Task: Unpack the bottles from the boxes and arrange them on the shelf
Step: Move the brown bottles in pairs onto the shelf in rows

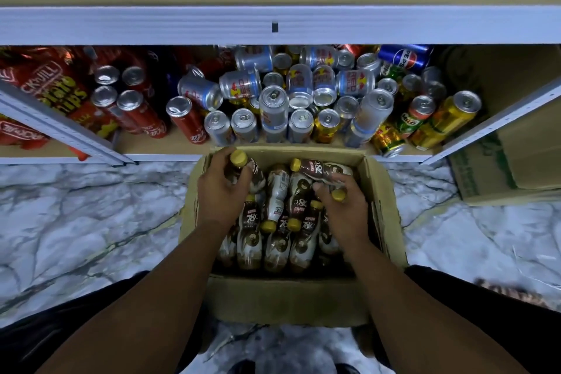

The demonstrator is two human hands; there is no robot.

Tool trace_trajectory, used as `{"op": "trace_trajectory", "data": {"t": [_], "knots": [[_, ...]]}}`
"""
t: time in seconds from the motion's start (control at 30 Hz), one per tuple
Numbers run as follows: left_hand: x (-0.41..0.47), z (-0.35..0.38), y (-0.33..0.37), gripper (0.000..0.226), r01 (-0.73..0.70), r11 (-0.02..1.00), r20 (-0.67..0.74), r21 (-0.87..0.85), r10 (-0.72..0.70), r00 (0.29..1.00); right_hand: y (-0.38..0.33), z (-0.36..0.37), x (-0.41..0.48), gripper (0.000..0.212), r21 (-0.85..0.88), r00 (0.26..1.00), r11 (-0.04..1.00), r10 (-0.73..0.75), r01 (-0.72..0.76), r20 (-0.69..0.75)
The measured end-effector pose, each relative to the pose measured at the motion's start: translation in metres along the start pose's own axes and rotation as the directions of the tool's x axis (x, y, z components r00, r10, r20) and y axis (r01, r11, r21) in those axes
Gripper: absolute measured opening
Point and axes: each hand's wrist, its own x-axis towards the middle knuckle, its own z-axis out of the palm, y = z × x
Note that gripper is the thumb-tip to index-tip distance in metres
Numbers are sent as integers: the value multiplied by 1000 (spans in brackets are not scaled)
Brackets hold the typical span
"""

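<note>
An open cardboard box (385,191) stands on the floor in front of the shelf, filled with several brown coffee bottles with yellow caps (276,240). My left hand (223,188) grips one bottle (243,162) at the box's far left corner, its yellow cap pointing up and away. My right hand (341,206) holds a bottle near its yellow cap (338,195) at the right side of the box. Another bottle (318,171) lies across the top just beyond my right hand.
The low shelf (158,147) behind the box holds several drink cans (273,106), some toppled, and red chip bags (45,85) at left. A second cardboard box (516,146) stands at right. A white shelf rail (182,24) runs above. The floor is marble-patterned.
</note>
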Motion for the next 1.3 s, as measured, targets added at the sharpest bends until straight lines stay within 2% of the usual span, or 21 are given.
{"op": "trace_trajectory", "data": {"t": [0.1, 0.17, 0.3, 0.4, 0.57, 0.83, 0.93, 1.1, 1.3], "knots": [[9, -6, 20, 32, 8, 989, -28, -151, -12, 1000, -25, -8, 8, 16, 0, 998, 999, -53, 53, -17], [14, -13, 38, 23, -5, 975, -57, -223, -8, 998, -45, -14, 8, 21, -16, 997, 998, -64, 63, -41], [18, -30, 76, 15, -122, 945, -92, -302, 99, 991, -79, -24, 3, 25, 26, 989, 994, -105, 108, -105], [14, -46, 107, 20, -157, 923, -82, -350, 137, 987, -110, -31, -5, 22, 83, 981, 981, -168, 177, -98], [5, -83, 158, 19, -274, 884, -127, -378, 244, 961, -178, -53, -32, 15, 127, 929, 923, -346, 362, -135], [-19, -146, 221, 31, -397, 854, -207, -338, 344, 916, -270, -96, -95, 8, 253, 820, 780, -540, 572, -189], [-29, -163, 243, 26, -445, 823, -254, -353, 374, 892, -294, -108, -120, 9, 295, 786, 729, -578, 618, -217], [-42, -190, 276, 32, -480, 773, -290, -415, 387, 875, -324, -124, -147, 12, 329, 740, 665, -631, 670, -231], [-36, -212, 306, 27, -523, 744, -330, -415, 412, 849, -353, -131, -145, 27, 289, 712, 654, -670, 699, -209]]}}
